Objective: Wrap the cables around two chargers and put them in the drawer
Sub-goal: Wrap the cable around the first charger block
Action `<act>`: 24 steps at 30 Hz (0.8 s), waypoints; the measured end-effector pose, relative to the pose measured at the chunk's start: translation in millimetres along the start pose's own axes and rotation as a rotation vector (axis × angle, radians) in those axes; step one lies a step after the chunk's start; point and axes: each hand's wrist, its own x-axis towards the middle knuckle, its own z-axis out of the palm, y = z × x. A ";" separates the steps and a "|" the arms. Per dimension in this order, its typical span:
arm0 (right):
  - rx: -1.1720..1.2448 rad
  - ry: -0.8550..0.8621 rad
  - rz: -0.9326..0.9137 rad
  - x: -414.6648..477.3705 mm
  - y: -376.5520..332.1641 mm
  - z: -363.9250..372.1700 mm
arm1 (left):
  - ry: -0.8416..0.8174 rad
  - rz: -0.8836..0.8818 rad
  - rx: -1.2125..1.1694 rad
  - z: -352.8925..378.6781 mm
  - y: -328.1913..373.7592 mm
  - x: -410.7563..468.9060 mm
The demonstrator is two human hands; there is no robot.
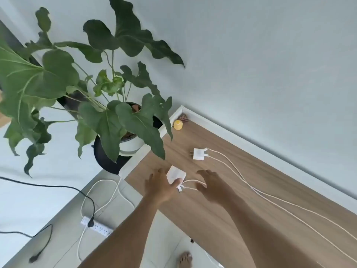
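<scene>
Two white chargers lie on a wooden top (222, 200). My left hand (160, 187) grips the nearer charger (175, 175) near the top's left edge, thumb on its side. Its two white cables (190, 185) run to the right under my right hand (209, 185), whose fingers are spread and curled over them; whether they touch the cables is unclear. The second charger (200, 154) lies farther back with its prongs pointing left. Two long white cables (270, 192) trail from it across the top to the right. No drawer is in view.
A large potted plant (108, 117) stands at the top's left end, leaves hanging over it. A small yellow object (178, 125) sits in the back corner. On the floor lie a white power strip (96, 226), black and white cords, and a bare foot (184, 259).
</scene>
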 end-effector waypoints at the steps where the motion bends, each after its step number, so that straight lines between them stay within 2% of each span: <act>1: -0.012 -0.015 0.010 1.6 0.6 2.3 | -0.005 -0.069 -0.046 4.6 1.1 -1.3; 4: -0.027 -0.060 0.031 5.9 4.1 12.5 | 0.060 -0.201 -0.209 19.3 5.1 -6.2; 8: -0.025 -0.077 0.022 11.9 5.3 26.7 | 0.133 -0.259 -0.311 27.2 9.2 -1.2; 15: -0.103 -0.052 0.006 8.6 8.7 38.0 | 0.014 -0.234 -0.803 21.7 14.3 11.4; 18: -0.079 -0.004 0.034 5.0 7.0 41.1 | -0.004 -0.238 -0.917 21.0 13.2 11.8; 21: 0.043 -0.016 0.085 0.9 8.5 36.2 | -0.033 -0.303 -1.083 18.6 16.4 13.5; 24: 0.237 -0.044 0.155 -6.6 11.9 19.3 | -0.168 -0.328 -1.215 8.4 31.3 17.3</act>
